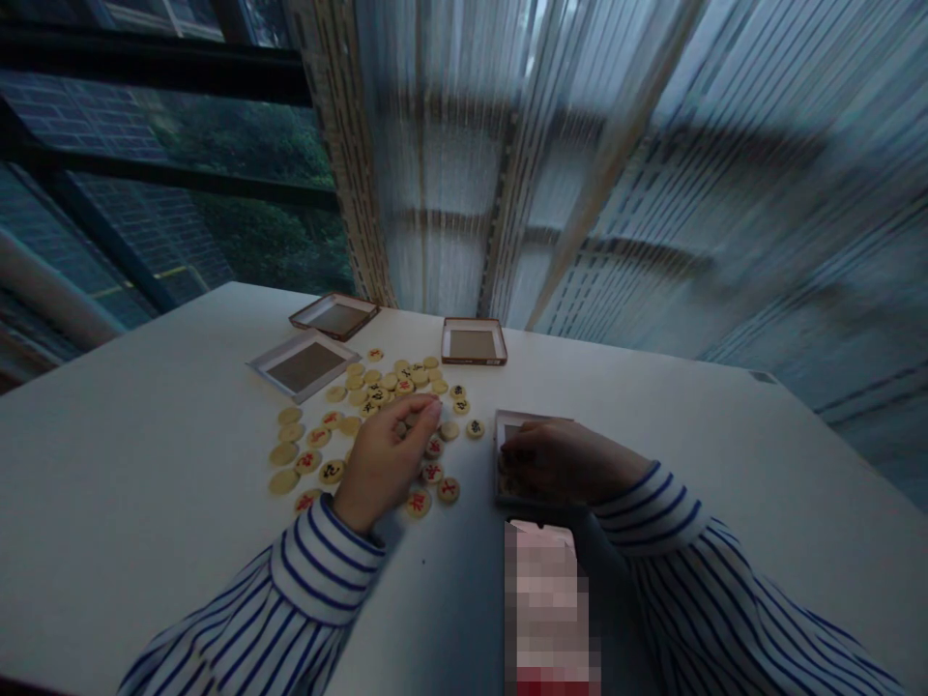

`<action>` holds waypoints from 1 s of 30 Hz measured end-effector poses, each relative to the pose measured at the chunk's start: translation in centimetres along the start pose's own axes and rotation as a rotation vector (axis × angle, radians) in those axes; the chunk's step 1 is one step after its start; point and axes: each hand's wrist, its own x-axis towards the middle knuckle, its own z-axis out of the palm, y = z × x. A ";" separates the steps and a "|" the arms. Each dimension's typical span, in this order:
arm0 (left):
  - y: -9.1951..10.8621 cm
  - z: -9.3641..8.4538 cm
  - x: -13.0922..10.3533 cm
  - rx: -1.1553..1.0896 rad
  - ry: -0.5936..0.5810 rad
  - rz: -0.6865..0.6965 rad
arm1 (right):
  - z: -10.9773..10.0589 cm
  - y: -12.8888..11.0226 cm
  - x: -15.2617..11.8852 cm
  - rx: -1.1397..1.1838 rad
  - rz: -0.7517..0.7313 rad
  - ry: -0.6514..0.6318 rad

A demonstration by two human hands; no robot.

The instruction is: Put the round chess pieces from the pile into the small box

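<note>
Over the spread of xiangqi pieces point(332, 471) hovers my left hand point(384, 454), its fingers curled in and thumb close to the forefinger; whether a piece is between them is hidden. The round pale discs carry red or black characters, and some show blank faces. My right hand point(572, 459) is bent down inside a shallow box tray point(500, 493) to the right of the pieces. Its fingers are closed and dark in shadow, so what they hold cannot be made out. The hand covers most of that tray.
At the back of the white table point(688, 425) lie a brown-edged box lid point(334, 317), a pale open tray point(301, 365) and another shallow box point(475, 341). A phone point(543, 599) lies in front of the right-hand tray. Behind the table hang striped curtains point(464, 174) beside a window.
</note>
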 end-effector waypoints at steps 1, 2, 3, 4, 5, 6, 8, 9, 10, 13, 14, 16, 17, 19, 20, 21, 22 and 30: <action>0.1 0.0 0.0 0.005 0.001 0.000 | 0.1 0.0 0.0 -0.005 -0.004 -0.003; 0.2 0.0 0.0 0.011 0.001 -0.004 | 0.1 0.0 0.1 -0.005 -0.004 -0.006; 0.3 -0.1 -0.1 0.017 0.001 -0.015 | 0.1 0.0 0.1 -0.004 -0.002 -0.006; 0.4 -0.1 -0.1 0.022 -0.001 -0.028 | 0.1 0.0 0.1 -0.002 0.000 -0.006; 0.5 -0.1 -0.1 0.028 -0.002 -0.042 | 0.1 -0.1 0.1 -0.001 -0.001 -0.006; 0.6 -0.2 -0.1 0.033 -0.003 -0.053 | 0.1 -0.1 0.1 -0.002 0.000 -0.005; 0.8 -0.3 -0.1 0.040 -0.002 -0.054 | 0.0 -0.1 0.1 -0.007 0.002 -0.007; 0.8 -0.3 -0.1 0.041 -0.001 -0.047 | 0.0 -0.2 0.1 -0.010 0.004 -0.011; 0.8 -0.3 -0.1 0.039 0.000 -0.038 | 0.0 -0.2 0.0 -0.012 0.007 -0.012; 0.6 -0.3 0.0 0.023 0.009 -0.019 | 0.0 -0.2 0.0 -0.005 0.007 -0.002; 0.6 -0.3 0.0 0.019 0.011 -0.021 | -0.1 -0.2 0.0 -0.001 0.005 0.005; 0.5 -0.3 0.0 0.010 0.019 -0.037 | -0.3 -0.1 -0.2 0.008 0.009 0.009; 0.6 -0.3 0.0 0.002 0.023 -0.052 | -0.5 -0.1 -0.3 0.015 0.016 0.007; 0.7 -0.3 0.0 -0.025 0.037 -0.086 | -0.8 -0.2 -0.5 0.030 0.028 0.013; 0.8 -0.4 0.0 -0.042 0.046 -0.096 | -1.0 -0.2 -0.6 0.038 0.029 0.023; 0.8 -0.4 0.1 -0.058 0.059 -0.101 | -1.1 -0.2 -0.6 0.044 0.026 0.038; 0.9 -0.5 0.1 -0.071 0.078 -0.105 | -1.2 -0.2 -0.7 0.048 0.018 0.054; 0.6 -1.5 0.6 -0.097 0.200 -0.070 | -1.3 -0.9 -0.9 0.055 -0.040 0.126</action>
